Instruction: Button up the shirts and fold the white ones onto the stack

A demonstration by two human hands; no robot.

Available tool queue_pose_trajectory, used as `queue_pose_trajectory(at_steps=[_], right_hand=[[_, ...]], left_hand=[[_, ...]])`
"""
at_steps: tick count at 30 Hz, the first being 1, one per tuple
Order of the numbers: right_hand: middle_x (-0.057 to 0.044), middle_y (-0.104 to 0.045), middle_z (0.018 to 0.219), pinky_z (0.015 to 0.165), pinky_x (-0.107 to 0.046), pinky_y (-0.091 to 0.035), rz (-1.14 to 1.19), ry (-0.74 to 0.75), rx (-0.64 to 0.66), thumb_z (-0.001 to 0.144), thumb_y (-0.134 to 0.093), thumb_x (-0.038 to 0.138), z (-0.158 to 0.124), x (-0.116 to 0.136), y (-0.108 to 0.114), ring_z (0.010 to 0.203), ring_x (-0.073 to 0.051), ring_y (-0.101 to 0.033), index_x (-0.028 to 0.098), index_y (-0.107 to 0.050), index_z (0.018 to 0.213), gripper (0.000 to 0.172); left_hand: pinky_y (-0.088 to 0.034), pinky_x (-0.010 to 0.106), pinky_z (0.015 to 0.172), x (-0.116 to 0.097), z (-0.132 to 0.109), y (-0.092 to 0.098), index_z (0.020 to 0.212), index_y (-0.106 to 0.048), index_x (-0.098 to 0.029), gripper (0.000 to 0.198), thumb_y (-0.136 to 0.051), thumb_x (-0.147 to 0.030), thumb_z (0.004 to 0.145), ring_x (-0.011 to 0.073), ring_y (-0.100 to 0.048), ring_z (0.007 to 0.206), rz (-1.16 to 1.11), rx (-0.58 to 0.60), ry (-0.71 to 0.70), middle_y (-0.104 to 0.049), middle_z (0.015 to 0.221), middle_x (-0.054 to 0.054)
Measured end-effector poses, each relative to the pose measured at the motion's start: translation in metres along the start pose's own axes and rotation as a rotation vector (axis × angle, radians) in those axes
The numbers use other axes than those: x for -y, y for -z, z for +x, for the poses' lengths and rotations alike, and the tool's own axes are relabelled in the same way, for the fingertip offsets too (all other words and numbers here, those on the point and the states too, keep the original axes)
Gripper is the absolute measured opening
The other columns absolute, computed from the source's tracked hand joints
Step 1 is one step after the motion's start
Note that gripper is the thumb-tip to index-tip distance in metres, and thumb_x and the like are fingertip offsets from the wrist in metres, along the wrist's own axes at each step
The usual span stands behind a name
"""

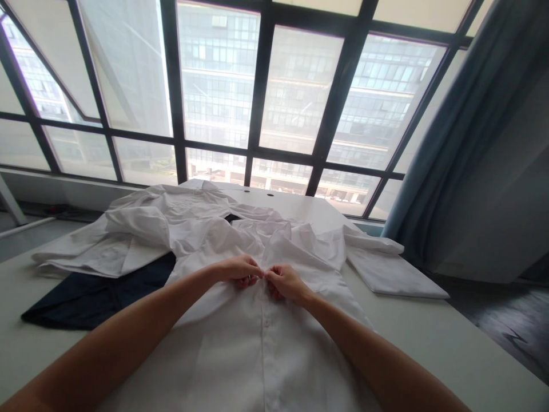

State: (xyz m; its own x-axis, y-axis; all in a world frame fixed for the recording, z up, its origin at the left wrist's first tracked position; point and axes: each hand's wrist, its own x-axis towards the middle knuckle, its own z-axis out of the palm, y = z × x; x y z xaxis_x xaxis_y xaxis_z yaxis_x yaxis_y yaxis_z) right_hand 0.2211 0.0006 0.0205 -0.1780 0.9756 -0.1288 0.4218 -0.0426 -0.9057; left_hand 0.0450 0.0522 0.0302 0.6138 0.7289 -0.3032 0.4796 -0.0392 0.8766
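A white button-up shirt (223,337) lies spread on the table, its front facing up and its collar toward the window. Down its middle runs the button placket (266,349), with a small button (267,323) showing below my hands. My left hand (243,270) pinches the placket edge from the left. From the right, my right hand (283,282) pinches the same spot, thumbs and fingertips nearly touching. Whether a button sits between the fingers is hidden.
More white garments (141,223) lie heaped at the left and back of the white table (398,332). Dark navy cloth (111,292) sticks out beneath them. A folded white garment (398,274) rests at the right. Beyond stand a large window (218,74) and a blue-grey curtain (446,160).
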Motion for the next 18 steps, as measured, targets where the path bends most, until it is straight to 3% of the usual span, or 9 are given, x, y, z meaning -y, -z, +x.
queue_pose_trajectory(at_steps=[4,8,12,15,18], right_hand=[[0.005,-0.052,0.047,0.034,-0.015,-0.032,-0.032,0.022,-0.001,0.086,-0.05,0.022,0.0,-0.001,-0.001,0.037,-0.007,-0.048,0.017,-0.052,0.062,0.025],[0.005,-0.051,0.046,0.034,-0.016,-0.031,-0.046,0.01,0.008,0.085,-0.047,0.018,0.001,-0.002,0.0,0.036,-0.007,-0.048,0.017,-0.052,0.06,0.025],[0.006,-0.049,0.046,0.035,-0.016,-0.031,-0.038,0.009,0.023,0.083,-0.047,0.015,0.004,-0.004,0.002,0.035,-0.007,-0.046,0.017,-0.051,0.059,0.025],[0.006,-0.05,0.047,0.036,-0.017,-0.03,-0.038,0.001,0.049,0.083,-0.049,0.018,0.003,-0.005,0.003,0.035,-0.007,-0.046,0.017,-0.054,0.063,0.021],[0.004,-0.056,0.051,0.042,-0.019,-0.033,-0.17,0.075,-0.096,0.085,-0.052,0.023,-0.002,-0.004,0.001,0.04,-0.01,-0.05,0.015,-0.064,0.084,0.014]], left_hand=[[-0.031,0.021,0.039,0.003,0.005,-0.003,0.059,-0.055,-0.016,0.031,-0.067,-0.043,0.069,0.0083,-0.045,0.041,0.036,-0.093,0.0,-0.051,0.049,-0.003],[-0.031,0.02,0.04,0.008,0.009,-0.005,0.06,-0.056,-0.015,0.022,-0.065,-0.033,0.07,0.0086,-0.045,0.042,0.053,-0.088,-0.016,-0.049,0.047,-0.004],[-0.03,0.021,0.041,0.006,0.007,-0.004,0.062,-0.058,-0.015,0.023,-0.063,-0.034,0.073,0.0086,-0.042,0.042,0.164,-0.103,-0.027,-0.048,0.046,-0.004],[-0.038,0.022,0.05,0.002,0.002,-0.003,0.072,-0.066,-0.015,0.022,-0.064,-0.037,0.076,0.0126,-0.053,0.052,0.407,-0.22,-0.092,-0.058,0.057,-0.001],[-0.047,0.028,0.074,0.004,-0.002,-0.004,0.092,-0.071,-0.018,0.024,-0.067,-0.038,0.079,0.0208,-0.064,0.083,0.718,-0.386,-0.243,-0.071,0.088,0.005]])
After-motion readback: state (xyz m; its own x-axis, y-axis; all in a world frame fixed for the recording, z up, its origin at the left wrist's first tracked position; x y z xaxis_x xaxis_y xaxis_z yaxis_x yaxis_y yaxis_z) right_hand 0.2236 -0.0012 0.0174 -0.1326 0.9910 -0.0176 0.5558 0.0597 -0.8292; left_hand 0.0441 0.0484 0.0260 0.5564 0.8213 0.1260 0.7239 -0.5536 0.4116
